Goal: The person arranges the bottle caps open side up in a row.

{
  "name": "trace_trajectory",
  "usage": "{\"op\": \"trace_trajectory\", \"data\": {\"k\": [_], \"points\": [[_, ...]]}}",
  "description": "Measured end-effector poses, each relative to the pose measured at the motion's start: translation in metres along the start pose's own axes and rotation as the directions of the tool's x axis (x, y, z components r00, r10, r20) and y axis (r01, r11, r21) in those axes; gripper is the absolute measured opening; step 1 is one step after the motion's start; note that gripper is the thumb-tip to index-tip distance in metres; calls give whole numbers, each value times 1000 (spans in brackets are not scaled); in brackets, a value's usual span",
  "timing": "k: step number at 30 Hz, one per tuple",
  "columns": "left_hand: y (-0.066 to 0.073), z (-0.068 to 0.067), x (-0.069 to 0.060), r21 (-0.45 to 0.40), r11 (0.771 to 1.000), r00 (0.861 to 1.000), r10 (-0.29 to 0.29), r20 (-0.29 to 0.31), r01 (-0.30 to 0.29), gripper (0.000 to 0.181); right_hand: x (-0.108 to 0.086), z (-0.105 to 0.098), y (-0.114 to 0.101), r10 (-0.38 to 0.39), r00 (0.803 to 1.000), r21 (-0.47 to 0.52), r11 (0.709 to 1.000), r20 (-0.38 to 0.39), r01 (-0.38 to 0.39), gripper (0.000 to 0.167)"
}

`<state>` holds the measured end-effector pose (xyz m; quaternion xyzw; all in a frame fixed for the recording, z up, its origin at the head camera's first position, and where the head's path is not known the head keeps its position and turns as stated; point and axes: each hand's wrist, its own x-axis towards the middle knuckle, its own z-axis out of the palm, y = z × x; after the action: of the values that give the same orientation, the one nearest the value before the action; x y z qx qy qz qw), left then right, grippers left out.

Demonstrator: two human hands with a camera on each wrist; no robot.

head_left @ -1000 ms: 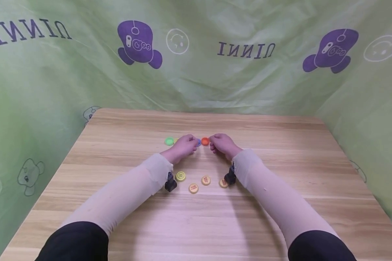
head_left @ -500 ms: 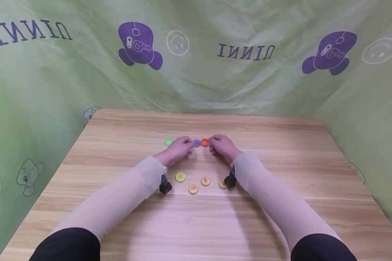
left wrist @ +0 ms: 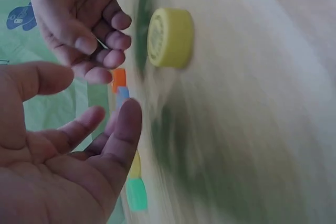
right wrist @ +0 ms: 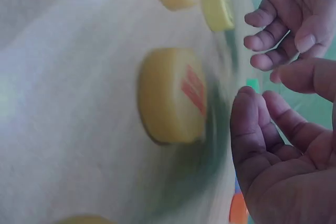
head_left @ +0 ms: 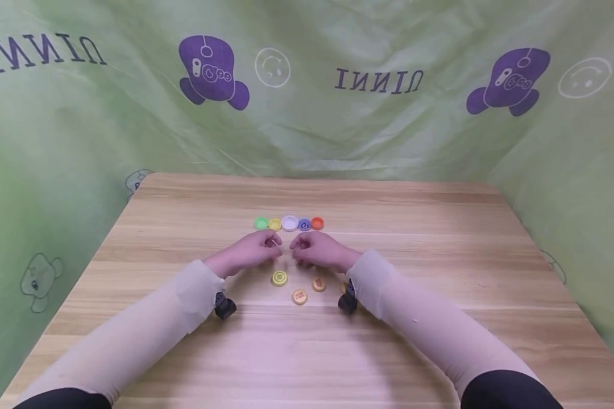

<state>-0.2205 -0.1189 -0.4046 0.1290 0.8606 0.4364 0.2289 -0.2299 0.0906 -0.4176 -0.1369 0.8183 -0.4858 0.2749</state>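
My left hand and right hand hover over the table with fingertips facing each other, a small gap between them. Both have loosely bent fingers and hold nothing. Just beyond them runs a row of bottle caps: green, yellow, white, blue and red-orange. Nearer me lie a printed yellow cap and tan caps with red print, one tan cap in front and another tan cap by my right hand. A third tan cap is mostly hidden by the right wrist camera.
The wood-grain table extends on all sides of the caps. A green printed cloth hangs behind it and along both sides. Black cameras sit on both wrists, the left camera low over the tabletop.
Both hands have drawn back from the cap row toward me; the right also moved left. The yellow and white caps, hidden by the left hand before, now show in the row.
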Motion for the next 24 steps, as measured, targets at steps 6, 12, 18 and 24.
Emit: {"op": "trace_trajectory", "data": {"k": [6,12,18,24], "points": [[-6,0,-12,25,999,992,-23,125,20,36,-2,6,1,-21,996,-102,994,85,29,25],[-8,2,-19,25,999,986,-33,164,29,39,-3,9,-1,-18,990,-162,986,140,40,28],[-10,8,-24,9,1000,987,-23,159,22,36,-4,16,-5,-29,991,-277,959,130,64,30],[-16,15,-26,-16,1000,991,-9,135,11,25,-4,30,-7,-47,992,-332,939,119,84,26]]}}
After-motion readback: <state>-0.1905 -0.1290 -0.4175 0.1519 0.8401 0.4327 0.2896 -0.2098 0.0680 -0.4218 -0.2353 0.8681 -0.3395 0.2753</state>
